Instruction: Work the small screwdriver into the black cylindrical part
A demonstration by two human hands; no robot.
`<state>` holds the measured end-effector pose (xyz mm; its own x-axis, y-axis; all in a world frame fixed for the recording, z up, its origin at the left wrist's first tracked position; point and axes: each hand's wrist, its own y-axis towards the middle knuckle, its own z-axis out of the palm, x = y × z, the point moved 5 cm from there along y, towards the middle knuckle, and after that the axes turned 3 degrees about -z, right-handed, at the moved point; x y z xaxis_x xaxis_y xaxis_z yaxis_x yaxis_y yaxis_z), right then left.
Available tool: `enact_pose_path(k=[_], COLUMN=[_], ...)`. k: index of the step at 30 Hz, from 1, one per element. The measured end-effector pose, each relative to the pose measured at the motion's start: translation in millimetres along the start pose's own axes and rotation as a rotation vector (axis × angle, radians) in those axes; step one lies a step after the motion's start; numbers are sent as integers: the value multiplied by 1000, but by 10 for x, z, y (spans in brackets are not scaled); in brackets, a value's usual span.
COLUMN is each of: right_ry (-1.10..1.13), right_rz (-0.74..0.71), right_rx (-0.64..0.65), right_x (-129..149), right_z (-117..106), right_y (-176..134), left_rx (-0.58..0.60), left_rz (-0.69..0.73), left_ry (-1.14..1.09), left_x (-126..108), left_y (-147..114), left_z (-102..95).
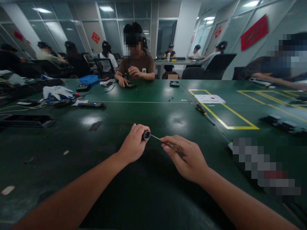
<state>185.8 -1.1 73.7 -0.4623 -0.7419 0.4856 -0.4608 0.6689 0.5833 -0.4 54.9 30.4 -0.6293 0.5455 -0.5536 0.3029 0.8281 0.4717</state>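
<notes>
Wrapped around a small dark cylindrical part (146,135) with a ring-shaped open end is my left hand (134,143). The ring end faces toward me and to the right, and most of its body is hidden in the fingers. My right hand (187,156) grips a screwdriver (173,146) by its translucent brownish handle. The thin metal shaft points left, and its tip is at the edge of the dark part; I cannot tell whether it touches. Both hands are above the green table (107,198).
A yellow-and-black screwdriver (202,110) and a white paper sheet (209,98) lie right of centre. Left are white gloves (57,93), a dark pen-like tool (91,105), a black tray-like part (26,121) and a blue bin (88,79). Across the table a person (137,64) works.
</notes>
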Motion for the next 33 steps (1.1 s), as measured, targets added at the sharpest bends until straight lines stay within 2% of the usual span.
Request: enact_pose_path(k=[33], right_ry=[-5], right_rz=[2], right_rx=[-13], right_x=[4], right_z=[-10], right_y=[-1], left_rx=[-11], left_rz=[9], left_ry=[9], left_x=[-4], left_y=[-8], left_z=[-22])
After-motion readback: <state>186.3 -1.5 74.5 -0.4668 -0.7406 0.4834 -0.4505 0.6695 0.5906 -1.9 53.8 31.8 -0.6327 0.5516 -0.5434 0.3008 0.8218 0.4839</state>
